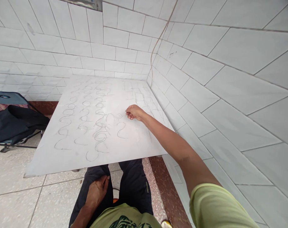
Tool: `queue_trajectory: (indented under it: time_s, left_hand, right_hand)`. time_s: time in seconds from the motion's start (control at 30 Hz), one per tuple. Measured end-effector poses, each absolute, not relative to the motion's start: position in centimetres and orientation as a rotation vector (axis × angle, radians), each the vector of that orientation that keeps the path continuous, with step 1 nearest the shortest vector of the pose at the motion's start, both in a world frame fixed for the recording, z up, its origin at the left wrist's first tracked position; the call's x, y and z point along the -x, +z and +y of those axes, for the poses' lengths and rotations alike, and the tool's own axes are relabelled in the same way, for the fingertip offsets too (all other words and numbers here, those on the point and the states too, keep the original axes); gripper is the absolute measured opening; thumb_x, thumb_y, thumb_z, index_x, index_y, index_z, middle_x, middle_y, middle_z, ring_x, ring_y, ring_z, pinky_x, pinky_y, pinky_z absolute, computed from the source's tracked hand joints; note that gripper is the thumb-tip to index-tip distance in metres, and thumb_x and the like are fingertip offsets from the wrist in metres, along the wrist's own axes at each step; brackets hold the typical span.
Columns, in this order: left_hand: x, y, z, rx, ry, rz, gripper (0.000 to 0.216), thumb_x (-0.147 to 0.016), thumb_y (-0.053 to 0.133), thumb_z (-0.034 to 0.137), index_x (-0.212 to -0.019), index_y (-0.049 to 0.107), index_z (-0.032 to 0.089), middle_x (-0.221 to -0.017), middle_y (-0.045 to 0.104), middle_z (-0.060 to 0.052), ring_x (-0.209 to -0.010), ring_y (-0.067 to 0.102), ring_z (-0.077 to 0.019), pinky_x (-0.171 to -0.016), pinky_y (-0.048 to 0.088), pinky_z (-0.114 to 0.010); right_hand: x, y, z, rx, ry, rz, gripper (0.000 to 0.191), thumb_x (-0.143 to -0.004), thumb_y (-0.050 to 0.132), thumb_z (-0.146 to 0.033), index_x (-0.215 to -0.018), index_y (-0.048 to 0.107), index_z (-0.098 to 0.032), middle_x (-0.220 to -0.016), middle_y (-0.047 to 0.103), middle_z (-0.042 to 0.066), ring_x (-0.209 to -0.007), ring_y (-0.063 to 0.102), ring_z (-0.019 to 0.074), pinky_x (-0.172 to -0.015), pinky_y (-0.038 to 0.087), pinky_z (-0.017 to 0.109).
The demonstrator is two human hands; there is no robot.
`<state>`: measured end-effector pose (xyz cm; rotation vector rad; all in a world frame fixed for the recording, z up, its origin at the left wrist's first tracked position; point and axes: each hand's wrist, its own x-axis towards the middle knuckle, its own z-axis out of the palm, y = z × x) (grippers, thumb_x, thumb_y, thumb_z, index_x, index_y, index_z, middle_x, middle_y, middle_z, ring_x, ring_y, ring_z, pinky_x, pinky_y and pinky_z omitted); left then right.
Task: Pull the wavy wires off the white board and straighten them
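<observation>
1. On the white slab (63, 158), towards its right side, the right hand (133, 112) rests with fingers curled tight; whether they pinch anything cannot be seen.
2. The left hand (96, 191) lies slack and flat on the person's dark-trousered thigh, below the slab's near edge.
3. The slab is pale and covered in columns of grey scribbled loops (100, 136).
4. Its right and far edges meet the tiled wall (205, 79). To the left is open floor (15, 190), then a dark bundle (15, 123) on a folding cot (6, 98).

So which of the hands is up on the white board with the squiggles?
The right hand, curled in a fist on the white board beside the squiggles. The left hand is down on the person's thigh.
</observation>
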<state>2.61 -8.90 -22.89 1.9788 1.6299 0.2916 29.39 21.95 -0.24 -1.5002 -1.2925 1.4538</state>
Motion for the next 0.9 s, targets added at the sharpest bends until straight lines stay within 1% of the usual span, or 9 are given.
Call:
queue_trajectory:
  time_s: [0.1,0.23,0.4,0.57,0.63,0.7,0.77,0.83,0.9]
  left_hand:
    - [-2.6,-22.9,-9.0,-1.978,0.287,1.635,0.043,-0.108,0.035,0.036,-0.102,0.075,0.022,-0.095,0.081,-0.009,-0.088,0.078,-0.0251,-0.073,0.047,-0.031]
    - [-2.6,-22.8,-9.0,-1.977,0.278,1.633,0.043,-0.108,0.035,0.037,-0.102,0.075,0.023,-0.095,0.082,-0.009,-0.088,0.078,-0.0247,-0.073,0.047,-0.031]
    - [-2.7,-22.8,-9.0,-1.981,0.256,1.638,0.043,-0.108,0.035,0.037,-0.101,0.075,0.023,-0.094,0.081,-0.009,-0.088,0.078,-0.0257,-0.074,0.048,-0.032]
    - [-2.7,-23.1,-9.2,-1.978,0.237,1.639,0.042,-0.108,0.036,0.037,-0.101,0.074,0.023,-0.093,0.081,-0.009,-0.090,0.078,-0.0254,-0.075,0.048,-0.031]
    - [-2.8,-23.0,-9.2,-1.972,0.230,1.637,0.042,-0.108,0.036,0.037,-0.100,0.074,0.023,-0.093,0.081,-0.009,-0.089,0.078,-0.0251,-0.075,0.048,-0.031]
    - [-2.9,-22.7,-9.1,-1.965,0.226,1.635,0.041,-0.108,0.036,0.037,-0.100,0.074,0.023,-0.093,0.081,-0.009,-0.089,0.078,-0.0249,-0.075,0.048,-0.031]
    - [-3.0,-22.5,-9.0,-1.957,0.228,1.631,0.041,-0.108,0.036,0.037,-0.100,0.074,0.023,-0.093,0.080,-0.009,-0.088,0.078,-0.0249,-0.074,0.048,-0.030]
    - [-3.0,-22.3,-9.0,-1.949,0.238,1.623,0.041,-0.108,0.036,0.036,-0.099,0.074,0.022,-0.092,0.080,-0.010,-0.087,0.078,-0.0250,-0.074,0.049,-0.031]
    - [-3.1,-22.3,-9.1,-1.936,0.258,1.615,0.041,-0.107,0.036,0.035,-0.099,0.074,0.022,-0.091,0.080,-0.010,-0.086,0.078,-0.0253,-0.075,0.050,-0.031]
  right_hand:
    - [-28.9,-1.2,21.4,1.388,1.337,-1.274,0.021,-0.096,0.061,-0.011,-0.085,0.047,-0.022,-0.067,0.065,-0.001,-0.047,0.062,0.0121,-0.039,0.043,0.021]
    - [-27.9,-2.8,20.6,1.278,1.147,-1.256,0.016,-0.101,0.056,-0.020,-0.091,0.045,-0.024,-0.073,0.066,-0.003,-0.057,0.070,0.0124,-0.045,0.049,0.019]
    - [-26.9,-4.2,19.9,1.215,0.987,-1.245,0.018,-0.102,0.055,-0.032,-0.091,0.045,-0.025,-0.076,0.065,-0.004,-0.063,0.073,0.0126,-0.050,0.052,0.019]
    - [-26.4,-4.0,18.9,1.106,0.831,-1.341,0.014,-0.101,0.056,-0.034,-0.092,0.051,-0.024,-0.085,0.068,-0.003,-0.075,0.074,0.0118,-0.059,0.054,0.020]
    - [-26.1,-3.8,18.7,1.081,0.797,-1.340,0.013,-0.102,0.053,-0.035,-0.094,0.050,-0.025,-0.085,0.068,-0.003,-0.072,0.074,0.0124,-0.056,0.053,0.021]
    - [-25.9,-3.5,18.7,1.157,0.805,-1.309,0.013,-0.104,0.049,-0.034,-0.095,0.047,-0.025,-0.082,0.067,-0.003,-0.063,0.070,0.0113,-0.049,0.047,0.020]
    - [-25.6,-3.3,18.9,1.277,0.817,-1.314,0.012,-0.105,0.046,-0.032,-0.095,0.045,-0.026,-0.080,0.066,-0.004,-0.055,0.065,0.0087,-0.045,0.041,0.018]
    - [-25.5,-3.0,19.0,1.348,0.811,-1.338,0.012,-0.106,0.045,-0.031,-0.095,0.043,-0.026,-0.080,0.066,-0.005,-0.051,0.060,0.0063,-0.045,0.038,0.016]
    - [-25.3,-2.5,18.9,1.355,0.796,-1.332,0.013,-0.107,0.044,-0.032,-0.095,0.042,-0.026,-0.080,0.066,-0.006,-0.051,0.058,0.0054,-0.046,0.037,0.015]
